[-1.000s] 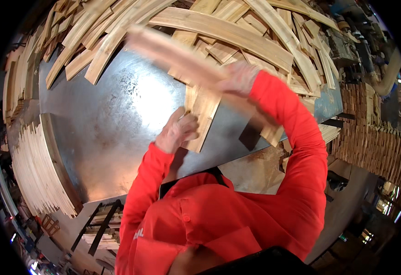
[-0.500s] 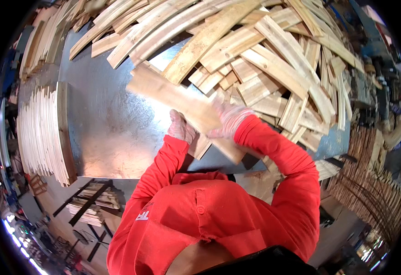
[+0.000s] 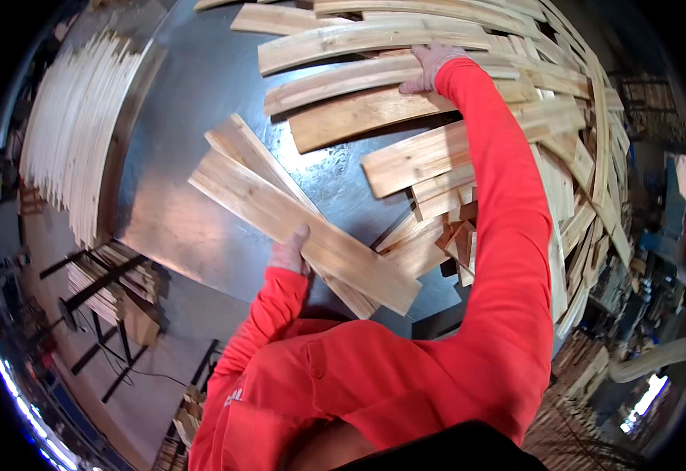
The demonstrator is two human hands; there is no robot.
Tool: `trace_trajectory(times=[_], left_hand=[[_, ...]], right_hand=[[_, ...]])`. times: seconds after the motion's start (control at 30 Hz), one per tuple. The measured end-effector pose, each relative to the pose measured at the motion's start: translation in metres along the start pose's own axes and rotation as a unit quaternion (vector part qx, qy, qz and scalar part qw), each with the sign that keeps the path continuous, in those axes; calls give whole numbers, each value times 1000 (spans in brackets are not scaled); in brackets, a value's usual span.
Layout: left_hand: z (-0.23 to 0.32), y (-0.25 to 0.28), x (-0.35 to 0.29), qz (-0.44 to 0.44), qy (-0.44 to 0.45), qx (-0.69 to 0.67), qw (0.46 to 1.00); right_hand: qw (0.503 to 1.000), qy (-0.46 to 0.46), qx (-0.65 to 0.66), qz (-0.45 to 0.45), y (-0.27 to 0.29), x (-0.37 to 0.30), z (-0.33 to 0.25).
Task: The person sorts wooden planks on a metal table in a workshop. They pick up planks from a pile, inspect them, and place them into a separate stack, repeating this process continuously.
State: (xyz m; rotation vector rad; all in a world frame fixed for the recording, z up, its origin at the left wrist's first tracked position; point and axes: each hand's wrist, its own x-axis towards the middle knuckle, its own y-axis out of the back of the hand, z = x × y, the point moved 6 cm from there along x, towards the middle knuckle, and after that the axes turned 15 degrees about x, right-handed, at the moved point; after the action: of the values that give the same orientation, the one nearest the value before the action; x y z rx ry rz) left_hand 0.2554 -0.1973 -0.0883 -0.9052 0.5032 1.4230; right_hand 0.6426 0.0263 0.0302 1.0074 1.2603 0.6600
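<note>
My left hand (image 3: 288,251), in a thin pale glove, grips the lower edge of a flat wooden board (image 3: 303,231) with the thumb on its face. The fingers under the board are hidden. Beneath it, a second board (image 3: 252,149) lies crosswise on the metal tabletop. My right arm is stretched far forward over the pile. There my right hand (image 3: 431,67) spans a long plank (image 3: 343,82), with its thumb at the near edge and its fingers at the far one. A browner plank (image 3: 366,118) lies just nearer to me.
Loose planks (image 3: 586,169) pile up across the far and right parts of the metal table (image 3: 178,188). On the left stands a tight row of boards on edge (image 3: 84,125). A black metal rack (image 3: 107,282) with stacked wood stands on the floor, lower left.
My right hand has left the board near me and gone forward onto a plank in the pile. My left hand keeps its board, now over another. The view has turned and shifted.
</note>
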Motion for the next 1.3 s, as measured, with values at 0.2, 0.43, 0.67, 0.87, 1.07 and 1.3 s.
trace_trajectory(times=[0.2,0.43,0.67,0.87,1.07,1.3], left_hand=[[47,5,30,52,-13,9,998],[50,-8,44,-134,-64,-143,978],[73,31,40,-78,-49,-14,996],[110,111,38,-14,-110,-1,994],[250,140,21,44,-188,180,964],[308,128,72,84,-214,352,907]], right_hand=[[998,9,-34,-52,-38,-89,-45],[959,150,148,-191,-69,-181,-209],[987,44,37,147,-23,24,-91],[993,15,109,-51,-40,37,-109],[984,141,96,49,4,-33,-134],[914,-41,301,270,103,-43,-175]])
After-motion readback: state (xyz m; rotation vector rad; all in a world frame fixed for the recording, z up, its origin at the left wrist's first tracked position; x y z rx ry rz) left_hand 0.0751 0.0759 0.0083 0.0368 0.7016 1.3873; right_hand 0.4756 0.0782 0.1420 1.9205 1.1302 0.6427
